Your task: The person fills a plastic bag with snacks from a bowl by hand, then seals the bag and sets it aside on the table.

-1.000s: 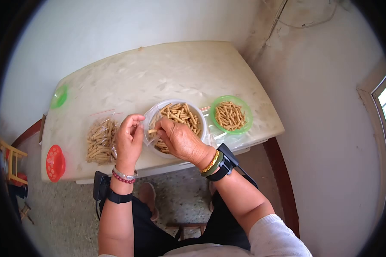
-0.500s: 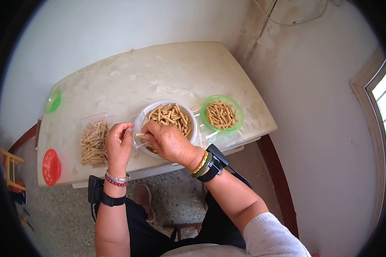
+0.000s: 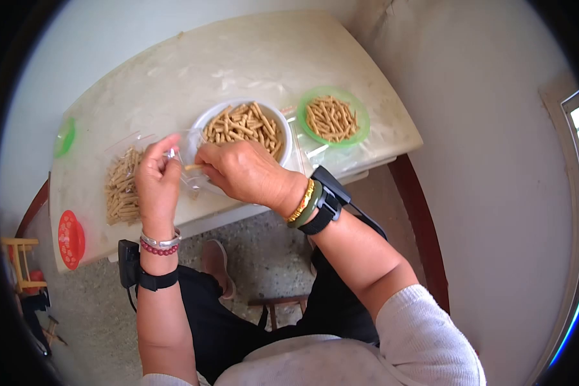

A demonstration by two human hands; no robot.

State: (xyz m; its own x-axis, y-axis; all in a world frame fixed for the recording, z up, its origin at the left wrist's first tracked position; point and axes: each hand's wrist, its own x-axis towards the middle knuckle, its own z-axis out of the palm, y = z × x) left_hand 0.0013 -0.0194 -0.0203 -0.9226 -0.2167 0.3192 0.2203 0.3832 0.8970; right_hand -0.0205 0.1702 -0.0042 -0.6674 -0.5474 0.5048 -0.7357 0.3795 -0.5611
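My left hand (image 3: pixel 157 186) pinches the edge of a clear plastic bag (image 3: pixel 192 143) between thumb and fingers. In my right hand (image 3: pixel 248 172), a light brown stick-shaped piece (image 3: pixel 193 167) points left toward the bag, held between thumb and fingertips. Behind that hand stands a white bowl (image 3: pixel 285 125) heaped with similar sticks, its near side partly hidden by my hand. A filled clear bag of sticks (image 3: pixel 121 190) lies flat just left of my left hand.
To the right, a green bowl (image 3: pixel 365 116) holds more sticks. A red perforated basket (image 3: pixel 71 239) and a green dish (image 3: pixel 65 137) sit along the left edge of the table (image 3: pixel 238 58). Flat plastic bags lie between the two bowls. Walls stand behind and right.
The view has tilted down, so the table sits higher in the picture. Both hands keep their grips, and the stick stays near the bag.
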